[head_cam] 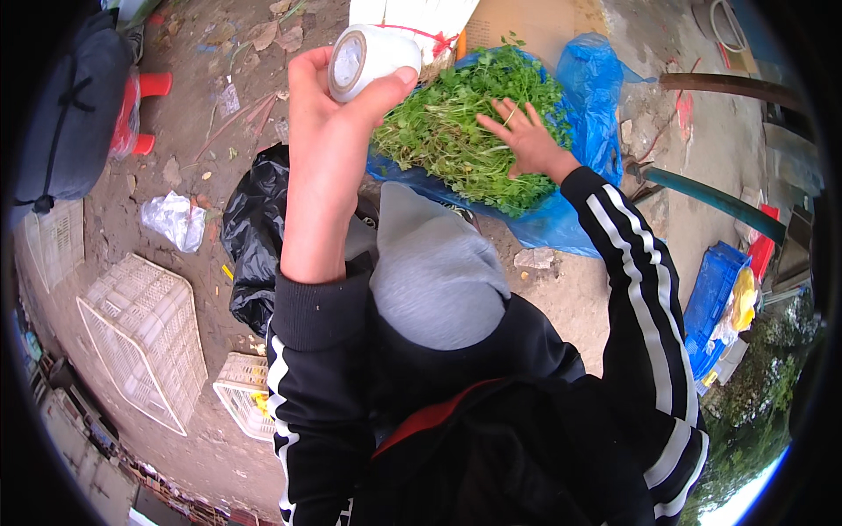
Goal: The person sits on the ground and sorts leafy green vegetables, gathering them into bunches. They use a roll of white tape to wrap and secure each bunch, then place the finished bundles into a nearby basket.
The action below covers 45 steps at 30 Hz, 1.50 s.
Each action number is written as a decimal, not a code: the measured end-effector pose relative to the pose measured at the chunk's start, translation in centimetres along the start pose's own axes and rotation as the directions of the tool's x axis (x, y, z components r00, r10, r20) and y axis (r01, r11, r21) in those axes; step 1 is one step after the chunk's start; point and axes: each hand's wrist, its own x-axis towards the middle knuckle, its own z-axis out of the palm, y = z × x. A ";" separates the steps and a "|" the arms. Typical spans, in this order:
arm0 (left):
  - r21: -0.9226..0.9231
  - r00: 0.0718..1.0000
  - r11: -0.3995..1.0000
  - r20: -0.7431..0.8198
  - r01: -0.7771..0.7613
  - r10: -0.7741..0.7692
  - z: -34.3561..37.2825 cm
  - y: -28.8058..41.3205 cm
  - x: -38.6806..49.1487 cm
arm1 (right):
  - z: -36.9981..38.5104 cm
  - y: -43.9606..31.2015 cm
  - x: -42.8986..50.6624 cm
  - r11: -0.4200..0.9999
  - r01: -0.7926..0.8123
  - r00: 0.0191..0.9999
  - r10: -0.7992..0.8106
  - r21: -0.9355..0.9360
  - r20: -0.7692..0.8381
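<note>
My left hand [339, 118] is raised and grips a roll of white tape [388, 58] by its sides, with the thumb on the near edge. The core of the roll faces left. To the right, my right hand [525, 141] rests with fingers spread on a heap of leafy green herbs [447, 135], with nothing seen gripped in it. The herbs look like coriander and lie on a blue plastic bag [589, 85]. Beyond the roll are long white stalks [421, 16] tied with a red string [421, 31].
A black plastic bag [253, 243] lies at the left of my knees. White plastic crates [148, 335] stand farther left, near a crumpled clear bag [176, 220]. A cardboard sheet [536, 29] lies beyond the herbs. At right are a green metal bar [717, 197] and a blue crate [710, 299].
</note>
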 end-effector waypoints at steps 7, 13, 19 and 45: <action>-0.002 0.999 1.000 -0.033 -0.007 0.007 -0.4 -1.1 0.2 | 6.9 -5.3 3.9 0.990 0.110 0.994 -0.112 0.086 0.009; -0.024 1.000 1.000 -0.006 -0.014 0.014 0.7 -1.1 1.2 | 6.4 -10.2 7.4 0.817 0.050 0.978 0.077 0.575 -0.194; -0.020 1.000 1.000 -0.009 -0.004 0.004 0.7 -1.1 0.9 | 4.5 -5.3 8.2 0.878 -0.088 0.918 0.255 0.471 -0.303; 0.061 0.991 0.998 0.132 -0.027 0.018 1.1 -1.0 1.2 | -3.2 -1.6 1.5 0.743 -0.337 0.717 0.601 0.579 -0.354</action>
